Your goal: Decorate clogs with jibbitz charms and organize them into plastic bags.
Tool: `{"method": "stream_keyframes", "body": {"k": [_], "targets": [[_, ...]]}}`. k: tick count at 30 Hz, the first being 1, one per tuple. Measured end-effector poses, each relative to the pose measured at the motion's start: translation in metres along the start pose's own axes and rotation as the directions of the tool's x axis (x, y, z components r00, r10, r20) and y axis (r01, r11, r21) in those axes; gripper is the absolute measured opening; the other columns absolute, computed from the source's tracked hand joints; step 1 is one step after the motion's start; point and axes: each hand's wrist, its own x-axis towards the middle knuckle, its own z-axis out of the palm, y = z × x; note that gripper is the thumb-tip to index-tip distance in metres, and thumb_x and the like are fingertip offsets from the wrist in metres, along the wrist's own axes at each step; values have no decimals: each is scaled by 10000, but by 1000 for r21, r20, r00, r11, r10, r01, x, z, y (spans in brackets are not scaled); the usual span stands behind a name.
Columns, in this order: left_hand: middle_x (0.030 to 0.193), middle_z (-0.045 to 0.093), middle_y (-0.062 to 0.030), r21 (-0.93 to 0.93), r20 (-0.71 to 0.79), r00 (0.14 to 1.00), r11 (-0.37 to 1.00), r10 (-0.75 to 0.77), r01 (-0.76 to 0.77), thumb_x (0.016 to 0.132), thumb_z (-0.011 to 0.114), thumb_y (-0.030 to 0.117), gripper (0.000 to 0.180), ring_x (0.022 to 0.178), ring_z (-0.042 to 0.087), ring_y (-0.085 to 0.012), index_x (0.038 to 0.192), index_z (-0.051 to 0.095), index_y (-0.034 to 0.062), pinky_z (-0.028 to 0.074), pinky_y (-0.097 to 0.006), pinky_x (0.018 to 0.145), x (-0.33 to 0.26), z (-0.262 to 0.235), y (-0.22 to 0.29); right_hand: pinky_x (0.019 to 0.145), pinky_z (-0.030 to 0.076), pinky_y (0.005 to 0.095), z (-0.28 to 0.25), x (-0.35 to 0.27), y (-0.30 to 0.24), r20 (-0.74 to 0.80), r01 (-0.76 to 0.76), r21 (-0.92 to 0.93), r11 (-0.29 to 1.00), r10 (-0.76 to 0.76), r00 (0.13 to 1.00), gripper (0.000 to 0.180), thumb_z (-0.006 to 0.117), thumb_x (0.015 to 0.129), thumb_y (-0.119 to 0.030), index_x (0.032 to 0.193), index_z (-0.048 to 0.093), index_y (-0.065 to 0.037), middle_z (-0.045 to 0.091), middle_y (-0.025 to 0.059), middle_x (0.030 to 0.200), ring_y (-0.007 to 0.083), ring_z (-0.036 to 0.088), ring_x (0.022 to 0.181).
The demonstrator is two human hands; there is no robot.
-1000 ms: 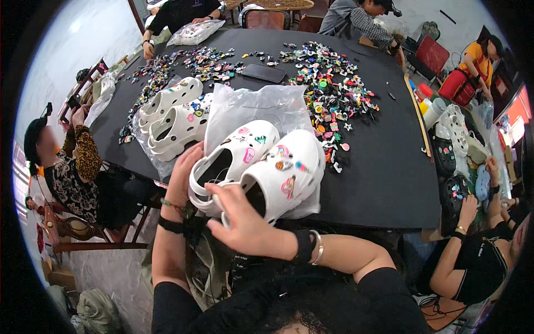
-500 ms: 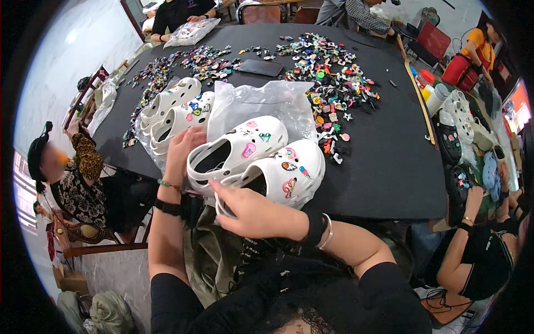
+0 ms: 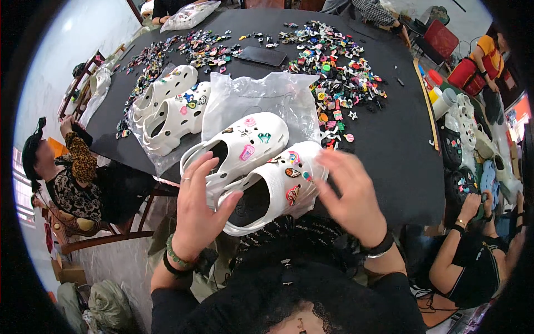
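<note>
Two white moulded clogs (image 3: 261,167), smooth and rubbery with round vent holes and small coloured charms pushed into their tops, lie side by side at the near edge of the surface (image 3: 389,139), partly on a crinkled clear plastic bag (image 3: 261,97). The left hand (image 3: 197,214) has its grip clamped on the heel end of the clogs, thumb pressed into the opening of the nearer one. The right hand (image 3: 350,195) hovers at the toe of the nearer clog with fingers spread apart; whether it touches the clog cannot be told.

The surface is a large table with a matte black top. To the far left a second pair of white clogs (image 3: 169,108) rests on another plastic sheet. A dense scatter of bright charms (image 3: 339,67) covers the far middle, beside a dark flat slab (image 3: 261,55). Other people sit round the edges; at the right, one person's hands (image 3: 473,203) work on dark clogs.
</note>
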Motion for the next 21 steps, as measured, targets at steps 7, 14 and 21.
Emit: {"method": "stream_keyframes", "body": {"k": [7,14,21], "targets": [[1104,615,-242,140,255,959,986,-125,91,720,817,252,670,1038,598,-403,1220,504,-68,481,-450,885,33,26,-10,1072,376,449,18,-5,52,123,-217,9,976,214,969,742,721,861,-324,1411,379,37,456,266,1376,403,458,1268],[830,588,-204,59,427,904,998,-23,-3,718,755,160,329,820,573,-414,858,522,-25,463,-479,748,58,31,-20,937,439,438,21,-7,51,215,-334,231,914,286,934,692,721,860,-351,1348,416,32,511,235,1173,376,521,1106],[803,574,-131,-133,485,758,894,435,-428,712,704,77,214,841,580,-331,868,567,27,460,-432,825,92,30,-38,788,458,440,9,-30,27,299,-383,169,908,323,898,553,768,816,-266,1158,455,36,493,199,992,366,528,890]]}}
